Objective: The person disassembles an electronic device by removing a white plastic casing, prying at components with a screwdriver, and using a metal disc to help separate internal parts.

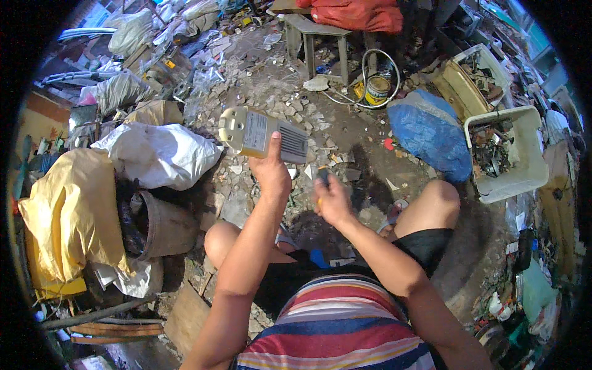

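My left hand [271, 172] grips a beige boxy device [254, 131] from below, its thumb lying along the near side. The device has a printed label, a grey ribbed section at its right end and rounded recesses at its left end. To the right and a little lower, my right hand [335, 200] is closed around a small dark tool handle [323, 175] with bits of orange. The tool's working end cannot be made out. A gap separates the tool from the device, and both are held up over the rubble-strewn ground between my knees.
A white sack [163, 154], a yellow sack [74, 209] and a tipped bucket [163, 225] lie at left. On the right are a blue sack [428, 132] and a pale bin [533, 148] of scrap. A low stool [327, 29], white hose [398, 68] and yellow can [376, 92] stand ahead.
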Demonstrator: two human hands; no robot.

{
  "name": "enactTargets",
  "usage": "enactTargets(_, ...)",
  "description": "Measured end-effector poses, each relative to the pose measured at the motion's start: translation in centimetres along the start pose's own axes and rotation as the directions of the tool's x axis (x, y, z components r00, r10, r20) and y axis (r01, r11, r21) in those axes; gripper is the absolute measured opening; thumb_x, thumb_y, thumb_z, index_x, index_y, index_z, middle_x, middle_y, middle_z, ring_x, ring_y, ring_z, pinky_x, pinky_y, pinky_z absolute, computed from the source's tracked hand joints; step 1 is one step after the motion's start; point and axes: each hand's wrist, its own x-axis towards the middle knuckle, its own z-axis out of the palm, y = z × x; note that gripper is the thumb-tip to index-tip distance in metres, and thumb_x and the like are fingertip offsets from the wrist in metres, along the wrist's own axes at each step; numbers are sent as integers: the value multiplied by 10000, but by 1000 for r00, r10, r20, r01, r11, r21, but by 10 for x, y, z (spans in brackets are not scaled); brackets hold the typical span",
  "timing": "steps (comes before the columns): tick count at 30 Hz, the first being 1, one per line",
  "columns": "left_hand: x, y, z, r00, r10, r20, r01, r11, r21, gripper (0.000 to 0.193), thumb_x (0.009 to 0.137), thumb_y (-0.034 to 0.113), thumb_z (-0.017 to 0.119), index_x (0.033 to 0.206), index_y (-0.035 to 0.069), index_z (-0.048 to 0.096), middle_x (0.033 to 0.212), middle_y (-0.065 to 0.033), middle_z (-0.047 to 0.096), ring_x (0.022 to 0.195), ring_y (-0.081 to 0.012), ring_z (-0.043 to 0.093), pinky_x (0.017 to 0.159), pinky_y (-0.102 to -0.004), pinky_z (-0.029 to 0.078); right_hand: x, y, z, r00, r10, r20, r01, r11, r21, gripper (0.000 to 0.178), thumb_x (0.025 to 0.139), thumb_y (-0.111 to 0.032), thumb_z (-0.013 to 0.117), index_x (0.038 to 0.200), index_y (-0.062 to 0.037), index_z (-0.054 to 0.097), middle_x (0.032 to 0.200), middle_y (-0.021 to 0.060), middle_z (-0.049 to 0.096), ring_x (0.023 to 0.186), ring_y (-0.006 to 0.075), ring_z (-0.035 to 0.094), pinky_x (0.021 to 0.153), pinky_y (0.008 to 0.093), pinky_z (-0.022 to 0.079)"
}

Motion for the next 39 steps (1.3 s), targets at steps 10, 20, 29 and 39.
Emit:
enactTargets(10, 2, 0, 2, 999, -41, -19, 40, 998, -50, 410, 823, 105, 689, 1163, 6, 483, 1087, -87, 577, 1005, -203, 559, 919, -363, 428, 12, 23, -10, 971, -177, -160, 171, 984, -48, 213, 949, -240, 509, 1018, -43, 469, 629, 49, 529, 497, 135, 518, 470, 315, 413)
enactTargets(20, 4, 3, 1, 997, -68, -38, 66, 997, -40, 410, 822, 77, 657, 1179, 19, 465, 1097, -79, 568, 1017, -209, 550, 930, -371, 422, 1, -8, -6, 922, -342, -183, 342, 939, -36, 189, 956, -241, 503, 984, -61, 453, 610, 23, 503, 457, 134, 501, 441, 284, 405)
enactTargets(29, 6, -3, -6, 986, -168, -6, 165, 974, -156, 396, 841, 101, 646, 1183, 26, 462, 1098, -81, 574, 1024, -217, 559, 918, -389, 439, 24, -2, -26, 996, -36, -85, 48, 989, 138, 164, 949, -222, 519, 962, -66, 469, 575, 2, 488, 425, 119, 483, 408, 274, 403)
enactTargets(39, 0, 8, 2, 930, -354, 95, 367, 888, -277, 394, 851, 136, 634, 1196, 47, 468, 1102, -76, 584, 1028, -233, 571, 937, -406, 444, 1, -14, -25, 982, -183, -43, 183, 983, 6, 286, 965, -255, 484, 1188, -78, 463, 636, 3, 485, 515, 98, 487, 437, 251, 403)
